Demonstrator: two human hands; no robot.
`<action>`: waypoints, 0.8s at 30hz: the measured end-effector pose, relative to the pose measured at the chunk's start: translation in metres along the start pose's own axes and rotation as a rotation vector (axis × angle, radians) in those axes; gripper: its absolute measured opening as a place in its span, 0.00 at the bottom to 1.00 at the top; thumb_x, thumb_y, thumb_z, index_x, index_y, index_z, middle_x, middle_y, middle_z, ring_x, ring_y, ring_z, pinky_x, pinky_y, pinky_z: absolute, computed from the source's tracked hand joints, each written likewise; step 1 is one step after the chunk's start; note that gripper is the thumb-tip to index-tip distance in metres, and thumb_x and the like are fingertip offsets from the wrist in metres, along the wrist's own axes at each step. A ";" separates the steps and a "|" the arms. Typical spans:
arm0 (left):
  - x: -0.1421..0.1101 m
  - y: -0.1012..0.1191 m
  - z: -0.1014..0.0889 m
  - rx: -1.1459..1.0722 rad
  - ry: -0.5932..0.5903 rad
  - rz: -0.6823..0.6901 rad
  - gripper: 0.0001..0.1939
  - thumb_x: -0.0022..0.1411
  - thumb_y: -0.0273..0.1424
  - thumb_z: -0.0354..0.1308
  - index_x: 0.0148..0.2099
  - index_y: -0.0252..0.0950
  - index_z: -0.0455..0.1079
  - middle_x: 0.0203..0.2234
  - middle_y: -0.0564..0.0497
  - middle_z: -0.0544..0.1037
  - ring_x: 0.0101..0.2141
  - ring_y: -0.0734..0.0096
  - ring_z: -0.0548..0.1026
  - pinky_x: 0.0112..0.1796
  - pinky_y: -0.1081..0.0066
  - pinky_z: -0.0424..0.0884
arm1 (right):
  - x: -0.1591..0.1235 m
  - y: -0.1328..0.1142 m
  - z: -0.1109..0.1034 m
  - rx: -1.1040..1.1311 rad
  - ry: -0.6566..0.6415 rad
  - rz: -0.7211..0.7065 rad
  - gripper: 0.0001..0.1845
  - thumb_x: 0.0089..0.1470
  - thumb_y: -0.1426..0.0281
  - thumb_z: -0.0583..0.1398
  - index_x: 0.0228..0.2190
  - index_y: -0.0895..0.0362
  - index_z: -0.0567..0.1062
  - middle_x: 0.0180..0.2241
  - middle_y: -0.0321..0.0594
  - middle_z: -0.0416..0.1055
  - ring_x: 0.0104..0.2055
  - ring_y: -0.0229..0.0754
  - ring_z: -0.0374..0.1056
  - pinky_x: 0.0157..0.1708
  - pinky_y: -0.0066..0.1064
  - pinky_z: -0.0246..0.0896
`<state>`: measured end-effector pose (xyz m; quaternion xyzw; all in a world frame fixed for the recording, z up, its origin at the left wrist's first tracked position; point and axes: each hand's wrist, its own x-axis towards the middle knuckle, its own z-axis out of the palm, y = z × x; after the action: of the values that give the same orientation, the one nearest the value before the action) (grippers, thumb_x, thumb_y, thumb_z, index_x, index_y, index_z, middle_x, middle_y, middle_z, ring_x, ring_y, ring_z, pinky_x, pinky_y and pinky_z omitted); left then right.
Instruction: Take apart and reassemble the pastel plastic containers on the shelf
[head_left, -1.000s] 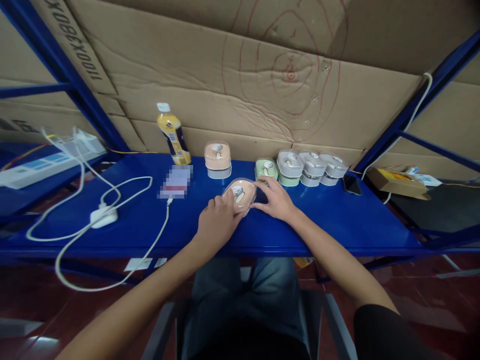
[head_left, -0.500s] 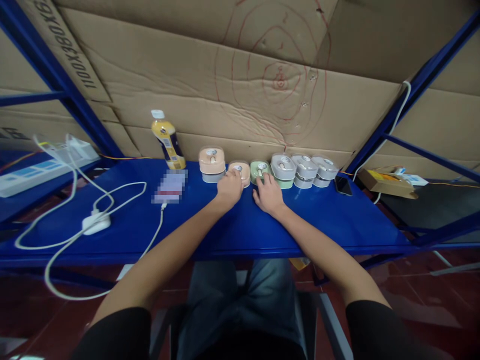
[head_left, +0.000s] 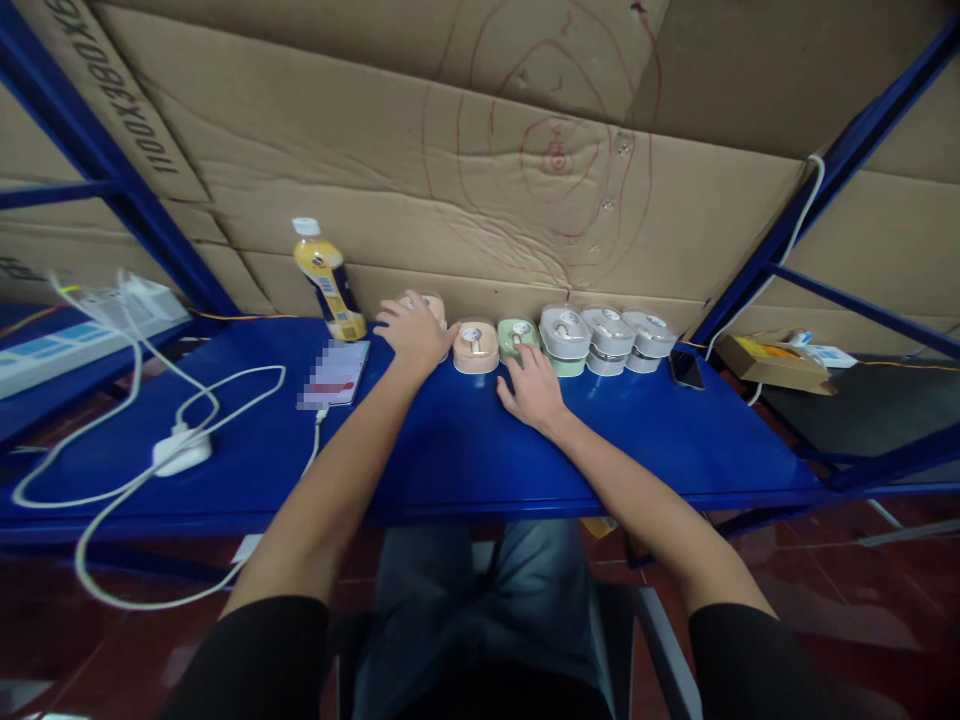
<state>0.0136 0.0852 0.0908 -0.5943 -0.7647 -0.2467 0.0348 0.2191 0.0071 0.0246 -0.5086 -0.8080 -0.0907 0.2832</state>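
Peach-lidded box (head_left: 435, 306) stands at L end of box row, back of desk (head_left: 465, 450), partly hidden; L hand (head_left: 414, 335) palm down over it, fingers fanned, can't tell if grip's firm. R hand (head_left: 534, 390) at green box (head_left: 516, 333), thumb apart, grip loosely open. Lone peach box (head_left: 475, 350) b/w: lid up, squarish, pale lid strip pointing twd wearer. Lid labels illegible. Cardboard (head_left: 300, 150) behind: "1100X380X6".

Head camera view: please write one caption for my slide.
Left hand on one peach box, right hand at a green box, another peach box between them.
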 end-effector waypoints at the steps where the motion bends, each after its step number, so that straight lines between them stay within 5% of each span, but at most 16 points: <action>1: 0.004 -0.001 0.003 0.007 -0.015 -0.022 0.55 0.65 0.56 0.66 0.78 0.24 0.51 0.72 0.11 0.60 0.68 0.17 0.67 0.60 0.31 0.69 | 0.000 -0.001 -0.002 0.000 0.000 -0.003 0.20 0.69 0.64 0.60 0.56 0.60 0.81 0.66 0.62 0.72 0.72 0.69 0.62 0.69 0.64 0.63; 4: 0.005 -0.005 0.002 0.004 0.005 -0.006 0.44 0.66 0.49 0.67 0.72 0.26 0.60 0.66 0.19 0.69 0.63 0.28 0.74 0.58 0.42 0.74 | 0.000 -0.001 -0.007 0.013 0.006 0.006 0.20 0.70 0.64 0.58 0.54 0.62 0.82 0.64 0.65 0.72 0.70 0.69 0.62 0.70 0.63 0.63; 8: -0.017 -0.015 -0.017 -0.050 0.087 0.121 0.38 0.67 0.45 0.65 0.69 0.27 0.64 0.62 0.23 0.72 0.61 0.28 0.75 0.59 0.43 0.73 | 0.001 0.005 -0.018 0.111 0.139 0.030 0.20 0.70 0.63 0.57 0.54 0.59 0.81 0.61 0.61 0.74 0.68 0.68 0.65 0.70 0.65 0.62; 11: -0.041 -0.022 -0.030 -0.188 0.076 0.434 0.39 0.65 0.43 0.67 0.71 0.31 0.63 0.65 0.28 0.70 0.66 0.30 0.71 0.64 0.43 0.70 | 0.000 0.014 -0.036 0.221 0.257 0.018 0.25 0.69 0.56 0.60 0.61 0.53 0.77 0.62 0.56 0.73 0.68 0.65 0.67 0.71 0.67 0.61; 13: -0.056 -0.026 -0.031 -0.332 -0.040 0.721 0.43 0.60 0.41 0.71 0.73 0.34 0.62 0.67 0.32 0.71 0.68 0.34 0.70 0.67 0.45 0.69 | -0.003 0.021 -0.050 0.285 0.261 -0.041 0.37 0.65 0.49 0.65 0.68 0.52 0.71 0.67 0.56 0.69 0.72 0.65 0.64 0.74 0.65 0.58; 17: -0.081 -0.029 -0.016 -0.554 -0.352 0.998 0.50 0.54 0.37 0.73 0.76 0.38 0.59 0.71 0.36 0.70 0.69 0.37 0.70 0.70 0.43 0.67 | -0.014 0.027 -0.064 0.370 0.005 -0.185 0.60 0.53 0.40 0.73 0.76 0.51 0.61 0.74 0.57 0.64 0.76 0.68 0.62 0.74 0.63 0.60; 20: -0.092 -0.033 -0.001 -0.628 -0.478 0.986 0.54 0.50 0.34 0.73 0.77 0.39 0.58 0.73 0.36 0.67 0.71 0.36 0.69 0.71 0.40 0.66 | -0.022 0.022 -0.057 0.365 -0.205 -0.202 0.64 0.49 0.40 0.75 0.76 0.54 0.62 0.71 0.59 0.69 0.71 0.69 0.68 0.69 0.61 0.68; 24: -0.097 -0.040 0.012 -0.733 -0.571 0.906 0.54 0.49 0.35 0.73 0.76 0.38 0.58 0.69 0.35 0.73 0.66 0.37 0.75 0.66 0.41 0.73 | -0.024 0.012 -0.045 0.322 -0.288 -0.137 0.63 0.49 0.42 0.76 0.75 0.55 0.63 0.67 0.59 0.74 0.66 0.69 0.74 0.62 0.58 0.74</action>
<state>0.0077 -0.0034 0.0330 -0.8737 -0.2834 -0.2850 -0.2742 0.2539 -0.0256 0.0469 -0.4086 -0.8767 0.0941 0.2358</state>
